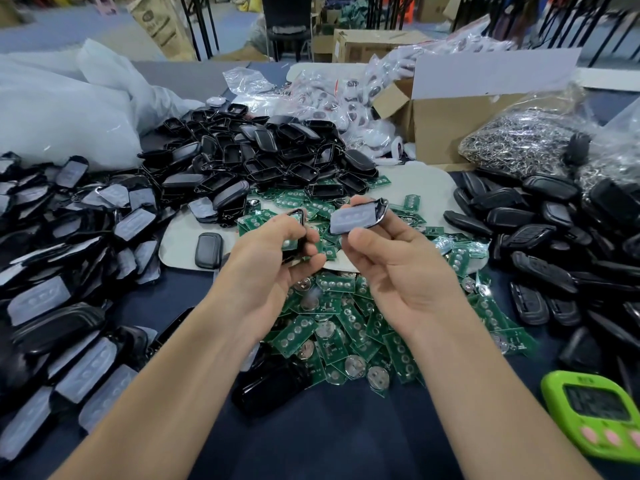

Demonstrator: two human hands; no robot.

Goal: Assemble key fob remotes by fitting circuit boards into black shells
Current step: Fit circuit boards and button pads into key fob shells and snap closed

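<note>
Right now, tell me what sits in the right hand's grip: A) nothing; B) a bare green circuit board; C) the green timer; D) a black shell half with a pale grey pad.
D: the right hand pinches a black shell half, its pale grey pad facing the camera, above the pile of green circuit boards; the green timer lies untouched off to the right.

circuit boards [332, 327]: green, rows of silver round contacts | shells [277, 150]: glossy black | shell liners [38, 299]: pale translucent grey, faint row of circles | table [329, 427]: dark navy | timer [595, 410]: lime green, pink buttons, grey screen | box [446, 129]: brown cardboard | rings [519, 140]: silver | mat [176, 237]: off-white | bags [332, 95]: clear, white-and-red contents | sack [52, 109]: milky white
</note>
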